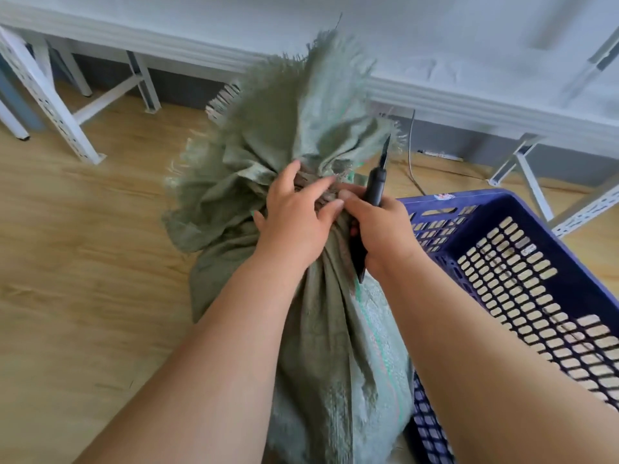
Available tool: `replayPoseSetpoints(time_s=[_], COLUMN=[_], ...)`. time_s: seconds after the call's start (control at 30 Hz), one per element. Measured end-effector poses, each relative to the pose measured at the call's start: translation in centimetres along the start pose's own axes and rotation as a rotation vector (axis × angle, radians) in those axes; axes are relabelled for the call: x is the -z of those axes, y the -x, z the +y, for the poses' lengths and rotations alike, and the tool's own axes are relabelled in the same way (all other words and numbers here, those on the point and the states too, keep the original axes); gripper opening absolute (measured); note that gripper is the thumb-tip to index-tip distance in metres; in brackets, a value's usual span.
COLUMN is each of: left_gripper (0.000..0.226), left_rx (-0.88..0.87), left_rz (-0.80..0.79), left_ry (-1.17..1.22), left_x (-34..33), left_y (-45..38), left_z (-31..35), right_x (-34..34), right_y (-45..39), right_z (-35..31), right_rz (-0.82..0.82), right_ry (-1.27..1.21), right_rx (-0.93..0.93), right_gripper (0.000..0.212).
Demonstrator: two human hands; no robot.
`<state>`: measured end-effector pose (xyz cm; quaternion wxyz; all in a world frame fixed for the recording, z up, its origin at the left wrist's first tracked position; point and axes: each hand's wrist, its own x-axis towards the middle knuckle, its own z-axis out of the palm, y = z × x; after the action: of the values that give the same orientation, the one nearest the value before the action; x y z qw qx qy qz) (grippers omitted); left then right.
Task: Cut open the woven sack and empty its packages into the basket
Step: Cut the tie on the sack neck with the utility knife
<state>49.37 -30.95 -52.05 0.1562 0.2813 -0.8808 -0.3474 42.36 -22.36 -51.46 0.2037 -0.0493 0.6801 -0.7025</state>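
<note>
A grey-green woven sack [321, 296] stands upright on the wooden floor [83, 246], its neck bunched and tied, with the frayed open end fanning out above the tie. The left hand [294, 216] lies over the tied neck, its fingers spread and bent around the gathered cloth, the fingertips pressing into the binding. The right hand [378, 229] is just beside it, touching the neck from the right, and its fingers are curled around the handle of a black utility knife [371, 192]. The blade points up and away from the person, rising past the frayed cloth on the sack's right side; whether the edge touches the fabric cannot be told. A blue plastic basket [522, 262] with slotted walls and a perforated bottom sits on the floor directly to the right of the sack, its near corner touching or almost touching the sack's side. Behind the sack runs a white table [435, 61] on white perforated metal legs, and a grey cable [411, 152] hangs down behind it to the floor.
</note>
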Motion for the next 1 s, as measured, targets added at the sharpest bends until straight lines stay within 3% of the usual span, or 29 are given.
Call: replayPoseSetpoints(time_s=[0.13,0.23,0.37,0.5,0.67,0.77,0.8,0.9,1.0], left_gripper=[0.076,0.091,0.053,0.021,0.026,0.061,0.063,0.039,0.041], left_rx=[0.087,0.122,0.194,0.142,0.165,-0.042,-0.094,-0.127,-0.174], left_rz=[-0.146,-0.134,-0.007,0.103,0.083,-0.108,-0.162,-0.179,-0.102], left_ry=[0.086,0.137,0.042,0.058,0.213,0.420,0.449,0.398,0.327], left_x=[0.0,-0.4,-0.6,-0.8,-1.1,-0.8,-0.6,-0.4,-0.6], left_y=[0.4,0.6,0.1,0.3,-0.1,0.0,-0.1,-0.3,-0.1], left_z=[0.1,0.0,-0.5,-0.1,-1.2,-1.1,-1.1,-1.4,-1.8], right_x=[0.7,1.5,2.3,2.0,1.8,1.8,1.9,2.1,2.4], right_y=[0.2,0.3,0.4,0.0,-0.2,-0.4,-0.5,-0.6,-0.5], right_z=[0.4,0.6,0.6,1.4,1.8,1.4,1.2,0.9,1.4], right_rz=[-0.051,-0.061,-0.025,-0.031,-0.092,-0.017,-0.020,-0.091,-0.132], right_ry=[-0.073,0.061,0.210,0.369,0.397,0.190,0.131,0.101,0.051], right_rx=[0.004,0.038,0.054,0.072,0.042,-0.053,-0.082,-0.107,-0.137], right_gripper=[0.013,0.014,0.006,0.037,0.015,0.015,0.016,0.017,0.018])
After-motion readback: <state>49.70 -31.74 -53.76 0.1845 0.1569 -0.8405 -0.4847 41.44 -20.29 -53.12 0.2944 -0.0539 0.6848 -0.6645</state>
